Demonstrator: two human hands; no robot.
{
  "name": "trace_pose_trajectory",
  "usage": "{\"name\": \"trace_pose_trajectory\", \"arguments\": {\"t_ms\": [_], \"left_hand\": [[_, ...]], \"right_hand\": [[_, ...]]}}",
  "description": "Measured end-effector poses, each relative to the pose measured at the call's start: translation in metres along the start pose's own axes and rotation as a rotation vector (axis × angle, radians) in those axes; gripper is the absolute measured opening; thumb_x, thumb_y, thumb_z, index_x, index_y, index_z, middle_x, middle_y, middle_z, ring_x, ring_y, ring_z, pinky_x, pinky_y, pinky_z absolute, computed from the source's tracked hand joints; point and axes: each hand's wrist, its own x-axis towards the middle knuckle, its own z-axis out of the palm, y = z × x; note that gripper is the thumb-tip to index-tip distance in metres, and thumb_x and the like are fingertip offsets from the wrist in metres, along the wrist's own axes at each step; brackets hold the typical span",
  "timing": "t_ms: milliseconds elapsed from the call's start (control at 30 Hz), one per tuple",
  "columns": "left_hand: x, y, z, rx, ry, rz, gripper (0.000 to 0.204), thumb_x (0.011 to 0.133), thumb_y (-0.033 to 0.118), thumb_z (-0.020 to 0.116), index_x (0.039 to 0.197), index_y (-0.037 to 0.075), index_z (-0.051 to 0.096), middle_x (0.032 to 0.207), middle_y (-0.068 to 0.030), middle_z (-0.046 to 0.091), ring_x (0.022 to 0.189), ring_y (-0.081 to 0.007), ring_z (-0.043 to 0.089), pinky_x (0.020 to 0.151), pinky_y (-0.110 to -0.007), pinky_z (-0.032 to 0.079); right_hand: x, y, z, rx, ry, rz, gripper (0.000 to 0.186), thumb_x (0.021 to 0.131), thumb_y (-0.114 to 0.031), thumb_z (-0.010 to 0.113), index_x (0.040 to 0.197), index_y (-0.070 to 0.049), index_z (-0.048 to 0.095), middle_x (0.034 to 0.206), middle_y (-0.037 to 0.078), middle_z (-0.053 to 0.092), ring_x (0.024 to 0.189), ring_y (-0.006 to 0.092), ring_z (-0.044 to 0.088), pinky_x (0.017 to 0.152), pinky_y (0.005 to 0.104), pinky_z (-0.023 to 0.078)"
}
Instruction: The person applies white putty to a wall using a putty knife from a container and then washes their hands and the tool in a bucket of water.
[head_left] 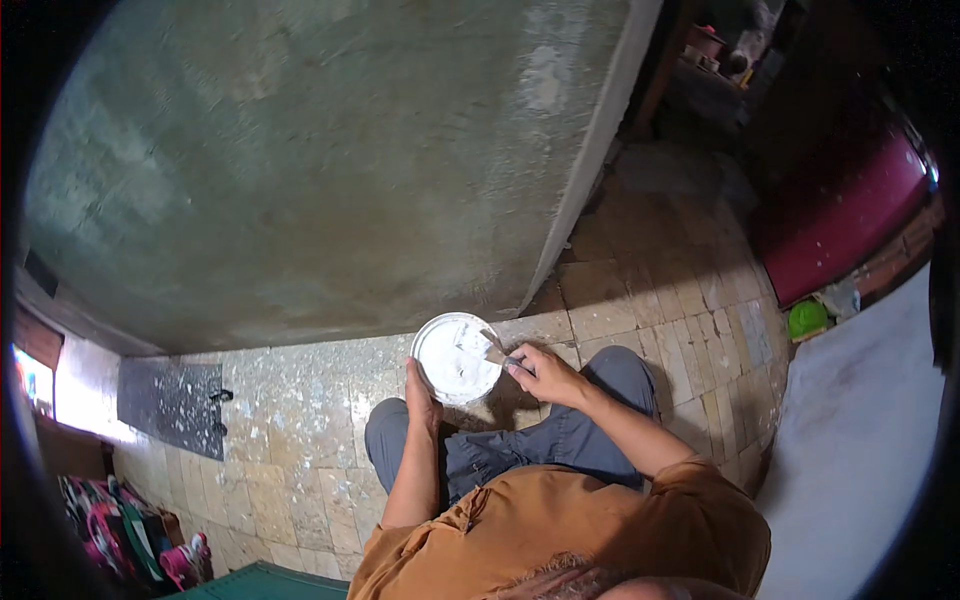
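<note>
A round white bucket [418, 378] holds a thick white paste [455, 358], its surface uneven. My left hand [421, 397] is wrapped against the bucket's left side and steadies it, the fingers partly out of sight beneath. In my right hand [543, 374] is a putty knife [494, 347], gripped by its dark handle. Its metal blade reaches over the right rim into the bucket, at the edge of the paste. The bucket sits just in front of my bent knees.
A grey-green plastered wall [330, 180] rises ahead, ending at a doorway on the right. White-splattered tiles [300, 420] surround me. A dark mat [175, 405] lies left. A dark red panel [850, 215], a green item [808, 320] and a pale surface [860, 430] stand right.
</note>
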Motion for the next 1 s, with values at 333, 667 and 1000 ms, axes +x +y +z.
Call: {"name": "trace_pose_trajectory", "arguments": {"t_ms": [333,667,1000], "left_hand": [[-0.005,0.001,0.0,0.016,-0.025,0.017,0.062,0.103,0.049,0.043,0.143,0.001,0.045,0.141,-0.0127,0.055,0.127,-0.0274,0.055,0.11,-0.043,0.042],[-0.007,-0.002,-0.003,0.039,-0.105,0.048,0.06,0.104,0.049,0.038,0.14,0.003,0.049,0.139,-0.0117,0.057,0.125,-0.03,0.057,0.109,-0.045,0.043],[-0.011,-0.011,0.028,0.088,-0.087,0.041,0.057,0.103,0.045,0.036,0.138,0.002,0.049,0.136,-0.0133,0.058,0.123,-0.029,0.057,0.107,-0.045,0.045]], "right_hand": [[0.012,0.029,0.013,0.382,-0.018,-0.082,0.025,0.1,-0.021,0.059,0.116,-0.001,0.054,0.07,0.003,0.064,0.047,0.0083,0.049,0.044,0.0276,0.039],[0.028,0.057,0.023,0.64,-0.117,-0.199,0.027,0.102,-0.023,0.058,0.119,-0.002,0.054,0.07,0.003,0.063,0.048,0.006,0.05,0.042,0.0223,0.04],[0.04,0.083,0.01,0.64,-0.093,-0.244,0.024,0.101,-0.023,0.058,0.117,-0.005,0.057,0.069,0.004,0.065,0.048,0.0064,0.052,0.043,0.0234,0.042]]}}
